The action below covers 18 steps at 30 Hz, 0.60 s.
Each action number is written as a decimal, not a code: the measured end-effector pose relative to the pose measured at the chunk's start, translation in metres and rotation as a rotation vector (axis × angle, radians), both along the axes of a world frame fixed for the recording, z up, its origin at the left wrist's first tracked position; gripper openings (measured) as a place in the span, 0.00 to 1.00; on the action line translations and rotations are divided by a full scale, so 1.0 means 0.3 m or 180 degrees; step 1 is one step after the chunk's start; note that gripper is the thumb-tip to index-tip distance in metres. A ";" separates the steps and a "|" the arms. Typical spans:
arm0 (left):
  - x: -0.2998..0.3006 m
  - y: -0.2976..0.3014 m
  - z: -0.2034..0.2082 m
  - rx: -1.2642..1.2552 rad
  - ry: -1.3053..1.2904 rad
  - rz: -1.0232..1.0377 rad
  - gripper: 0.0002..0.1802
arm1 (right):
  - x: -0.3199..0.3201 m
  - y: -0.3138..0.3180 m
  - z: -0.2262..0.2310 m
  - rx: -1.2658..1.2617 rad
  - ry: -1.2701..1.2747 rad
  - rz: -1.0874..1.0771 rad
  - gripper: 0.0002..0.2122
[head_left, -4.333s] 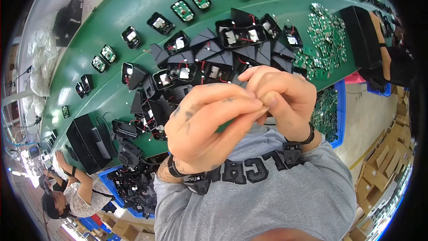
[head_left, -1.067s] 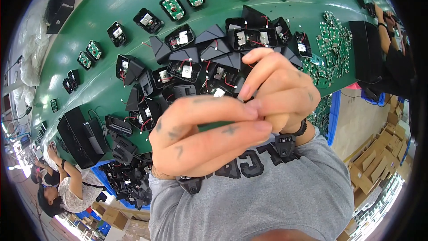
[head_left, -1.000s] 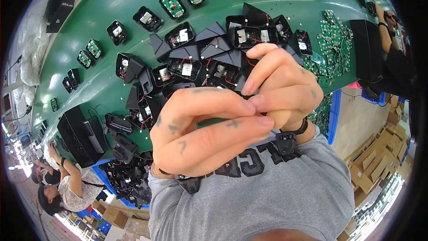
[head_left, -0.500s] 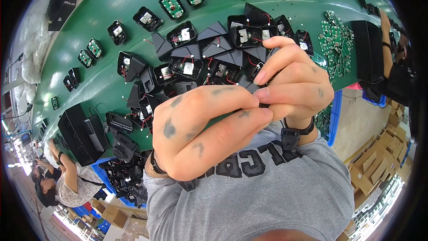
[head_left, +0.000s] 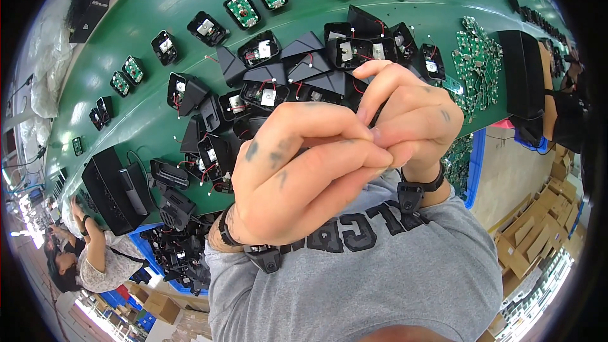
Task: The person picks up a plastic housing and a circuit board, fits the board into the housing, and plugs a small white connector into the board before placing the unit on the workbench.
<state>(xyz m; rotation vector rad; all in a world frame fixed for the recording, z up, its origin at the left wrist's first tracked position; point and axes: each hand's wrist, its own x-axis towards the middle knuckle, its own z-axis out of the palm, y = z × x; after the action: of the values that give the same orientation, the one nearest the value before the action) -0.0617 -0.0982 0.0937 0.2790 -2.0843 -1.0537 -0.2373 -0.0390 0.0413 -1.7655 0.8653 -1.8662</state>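
Observation:
Raised close to my chest, my left hand (head_left: 301, 174) and my right hand (head_left: 415, 117) meet fingertip to fingertip. Each is closed in a pinch of thumb and finger. Whatever lies between the fingertips is hidden or too small to make out. Just beyond the hands is a heap of black plastic housings (head_left: 305, 49), several with thin red wires and white parts inside. One open black housing (head_left: 258, 49) shows its inside beside the heap.
On the green table (head_left: 158, 0), a curved row includes housings with green circuit boards (head_left: 242, 11). Loose circuit boards (head_left: 478, 66) lie at right by a black box (head_left: 522, 73). A blue bin (head_left: 171, 256) of black parts sits lower left. Co-workers are at both sides.
My joined hands have shifted slightly; the left has moved right and the right a little left, with both still pinched. At far right, the co-worker's arm has lowered.

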 end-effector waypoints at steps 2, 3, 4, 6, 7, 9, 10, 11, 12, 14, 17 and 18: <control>0.008 0.003 0.004 0.0161 -0.0053 0.0032 0.12 | -0.002 -0.002 0.002 0.0063 0.0021 0.0033 0.11; 0.010 0.005 0.000 0.0154 -0.0050 0.0036 0.12 | -0.004 -0.002 0.004 0.0129 0.0040 0.0063 0.10; 0.012 0.007 -0.007 -0.0019 -0.0054 0.0140 0.12 | -0.006 -0.002 0.003 0.0118 0.0043 0.0076 0.10; 0.012 0.006 -0.010 -0.0202 -0.0058 0.0259 0.12 | -0.008 -0.001 -0.001 0.0263 0.0127 0.0046 0.09; 0.008 0.000 -0.009 -0.0425 -0.0053 0.0309 0.11 | -0.006 0.000 -0.002 0.0254 0.0130 0.0049 0.09; 0.004 0.001 -0.004 -0.0654 -0.0046 0.0363 0.11 | 0.000 0.004 -0.005 0.0333 -0.0001 0.0109 0.08; 0.002 0.007 -0.001 -0.0464 -0.0046 0.0365 0.11 | 0.008 0.005 -0.007 0.0325 0.0001 0.0118 0.08; 0.000 0.011 0.000 -0.0272 -0.0045 0.0366 0.10 | 0.021 0.005 -0.011 0.0447 -0.0236 0.0208 0.08; -0.001 0.015 -0.003 -0.0275 -0.0043 0.0372 0.10 | 0.032 0.008 -0.016 0.0572 -0.0473 0.0296 0.08; -0.003 0.017 -0.013 0.0062 0.0012 0.0338 0.09 | 0.045 0.016 -0.043 0.0676 -0.0772 0.0459 0.07; -0.001 0.035 -0.003 0.0491 -0.0114 0.0385 0.08 | 0.070 0.023 -0.055 0.0829 -0.1282 0.0674 0.06; 0.000 0.038 0.001 0.0494 -0.0120 0.0401 0.08 | 0.073 0.025 -0.053 0.0957 -0.1402 0.0785 0.06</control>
<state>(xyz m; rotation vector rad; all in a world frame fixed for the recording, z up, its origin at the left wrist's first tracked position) -0.0617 -0.0869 0.0940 0.5044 -1.9925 -1.1426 -0.2153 -0.0315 0.0254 -1.1611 0.6790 -1.7560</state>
